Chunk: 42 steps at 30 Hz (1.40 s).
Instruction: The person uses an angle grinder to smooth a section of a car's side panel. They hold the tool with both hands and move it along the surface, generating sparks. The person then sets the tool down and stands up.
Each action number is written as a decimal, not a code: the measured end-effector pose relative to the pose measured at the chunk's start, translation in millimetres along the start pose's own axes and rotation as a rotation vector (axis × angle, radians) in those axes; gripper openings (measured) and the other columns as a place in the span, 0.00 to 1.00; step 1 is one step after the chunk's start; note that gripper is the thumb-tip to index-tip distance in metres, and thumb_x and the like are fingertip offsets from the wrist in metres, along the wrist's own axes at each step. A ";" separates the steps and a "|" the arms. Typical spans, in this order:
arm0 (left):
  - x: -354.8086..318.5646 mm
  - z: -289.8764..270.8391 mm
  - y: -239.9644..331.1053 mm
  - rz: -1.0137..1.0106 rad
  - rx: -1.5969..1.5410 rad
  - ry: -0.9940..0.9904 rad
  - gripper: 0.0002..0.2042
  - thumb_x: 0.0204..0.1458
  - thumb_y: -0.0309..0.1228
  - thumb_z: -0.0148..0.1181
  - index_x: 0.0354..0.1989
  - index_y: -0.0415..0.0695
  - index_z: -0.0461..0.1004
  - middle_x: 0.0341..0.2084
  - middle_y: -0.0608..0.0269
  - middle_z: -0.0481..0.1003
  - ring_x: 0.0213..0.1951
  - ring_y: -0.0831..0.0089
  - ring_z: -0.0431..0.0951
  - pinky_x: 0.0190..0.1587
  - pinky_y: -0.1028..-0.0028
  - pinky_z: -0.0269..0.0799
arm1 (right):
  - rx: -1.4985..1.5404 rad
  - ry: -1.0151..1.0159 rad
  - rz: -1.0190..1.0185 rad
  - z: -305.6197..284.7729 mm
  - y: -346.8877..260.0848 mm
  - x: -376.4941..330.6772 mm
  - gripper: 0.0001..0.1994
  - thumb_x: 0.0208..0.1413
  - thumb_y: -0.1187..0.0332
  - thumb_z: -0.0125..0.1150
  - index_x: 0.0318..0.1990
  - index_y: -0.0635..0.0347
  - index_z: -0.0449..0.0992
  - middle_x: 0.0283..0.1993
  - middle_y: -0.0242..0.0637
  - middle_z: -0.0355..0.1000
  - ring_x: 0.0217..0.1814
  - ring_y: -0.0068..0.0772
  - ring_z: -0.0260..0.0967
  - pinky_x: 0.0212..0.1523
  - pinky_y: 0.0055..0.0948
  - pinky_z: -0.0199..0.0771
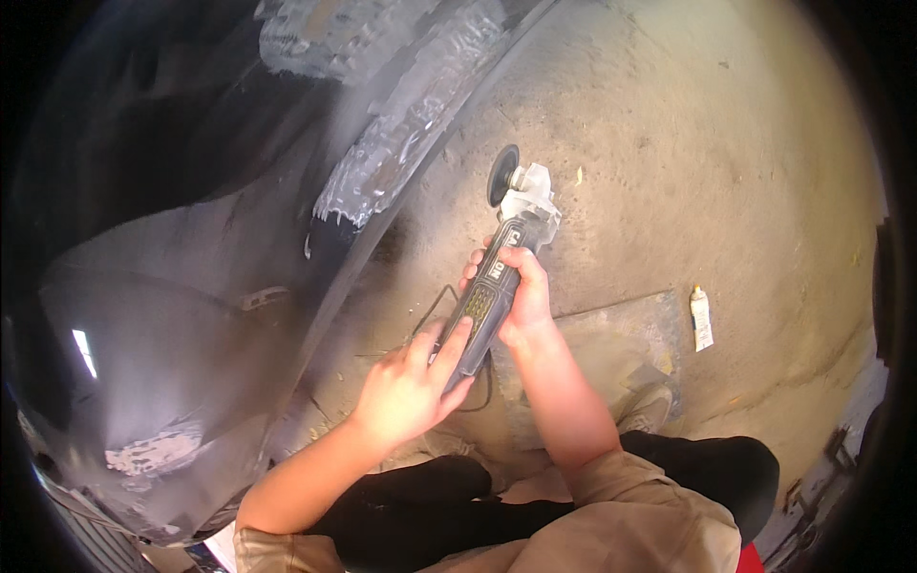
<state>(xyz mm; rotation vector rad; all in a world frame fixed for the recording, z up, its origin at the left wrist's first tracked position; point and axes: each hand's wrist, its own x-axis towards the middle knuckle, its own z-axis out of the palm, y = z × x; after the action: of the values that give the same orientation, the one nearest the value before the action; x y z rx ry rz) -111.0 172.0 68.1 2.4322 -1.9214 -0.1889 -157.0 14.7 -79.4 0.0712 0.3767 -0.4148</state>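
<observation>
The angle grinder (501, 263) sat right in the middle of the view, held off the ground above the dusty concrete floor (726, 162), its dark disc (503, 175) pointing up and away toward the black car body panel (191, 210) but not quite touching it, as far as could be told. It looked a solid, dense tool, heavy at the pale metal gear head (533, 196) and stiff all through, so it would have wanted two hands and a firm wrist; the ribbed grey barrel seemed the sensible place to take it, well back from the disc. And that was how it was held: the right hand (523, 296) was wrapped tight round the barrel just behind the head, fingers curled over the top, while the left hand (411, 387) closed loosely on the tail end, index finger stretched along the casing. A thin dark cord (485, 387) looped down from the rear of the tool. Just beside the disc, the panel's edge showed a long patch of whitish, scuffed filler (401, 143). Further out on the right, a small white tube (702, 318) lay on a flat grey sheet (611, 334) on the floor, well apart from both hands, and a worn shoe (650, 409) rested near the sheet's lower edge.
</observation>
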 end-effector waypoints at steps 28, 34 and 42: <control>-3.4 24.9 -37.8 -0.116 -0.449 -0.338 0.48 0.46 0.38 0.71 0.75 0.40 0.51 0.52 0.36 0.73 0.44 0.39 0.81 0.48 0.53 0.80 | -0.223 0.242 -0.083 -37.8 47.7 -7.3 0.13 0.58 0.60 0.57 0.39 0.63 0.73 0.34 0.44 0.75 0.38 0.44 0.75 0.45 0.43 0.78; 0.8 55.7 -25.9 -0.362 -0.460 -0.358 0.50 0.48 0.38 0.71 0.75 0.41 0.44 0.55 0.34 0.72 0.48 0.37 0.80 0.50 0.51 0.78 | -0.320 0.266 -0.127 -32.8 57.5 -13.6 0.10 0.56 0.66 0.62 0.39 0.65 0.76 0.35 0.39 0.76 0.34 0.34 0.75 0.39 0.35 0.78; -11.1 81.6 -27.5 -0.437 -0.583 -0.266 0.47 0.48 0.36 0.73 0.73 0.43 0.48 0.55 0.34 0.75 0.50 0.36 0.80 0.51 0.52 0.78 | -0.273 0.245 -0.159 -39.9 62.1 -15.2 0.07 0.56 0.70 0.63 0.37 0.65 0.78 0.33 0.36 0.76 0.33 0.30 0.75 0.37 0.31 0.76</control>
<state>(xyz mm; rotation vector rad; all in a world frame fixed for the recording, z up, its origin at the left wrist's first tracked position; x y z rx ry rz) -96.6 193.0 -14.9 2.4288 -1.1253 -0.9724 -158.3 83.0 -111.4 -0.1768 0.6805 -0.5101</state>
